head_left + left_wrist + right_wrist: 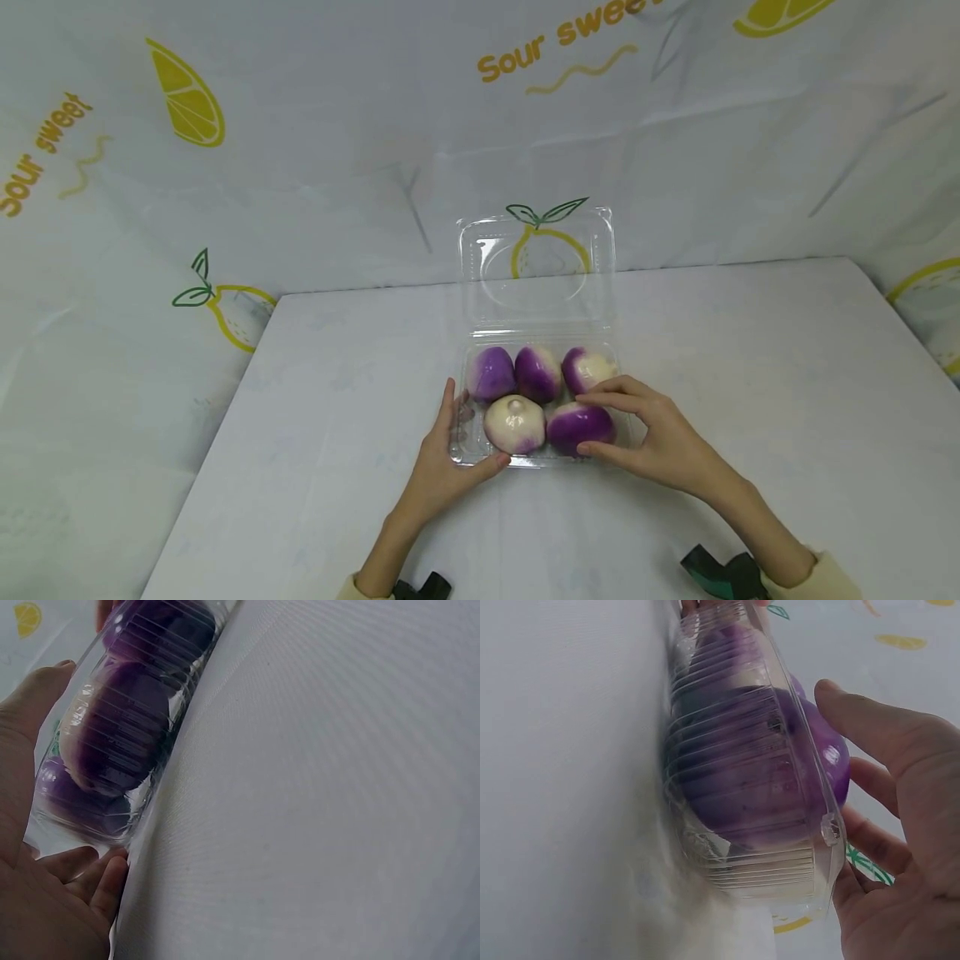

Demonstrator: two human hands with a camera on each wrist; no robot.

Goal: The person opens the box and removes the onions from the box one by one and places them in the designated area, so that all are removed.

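Note:
A clear plastic clamshell box (480,457) lies on the table, its lid (536,312) raised at the back. Inside are several glossy purple-and-white turnips, three in the back row and two in front. My left hand (447,471) holds the box's front left corner, thumb at the front rim and fingers along the left side. The front right turnip (579,427) sits between the thumb and fingers of my right hand (660,437), which curve around it. Beside it is a mostly white turnip (514,425) with a nub on top. Through the ribbed wall, the left wrist view shows turnips (120,727).
The white table (315,433) extends to both sides of the box. Behind it hangs a pale sheet (337,167) printed with lemons and lettering. Dark straps or devices (723,575) sit by both wrists at the lower edge.

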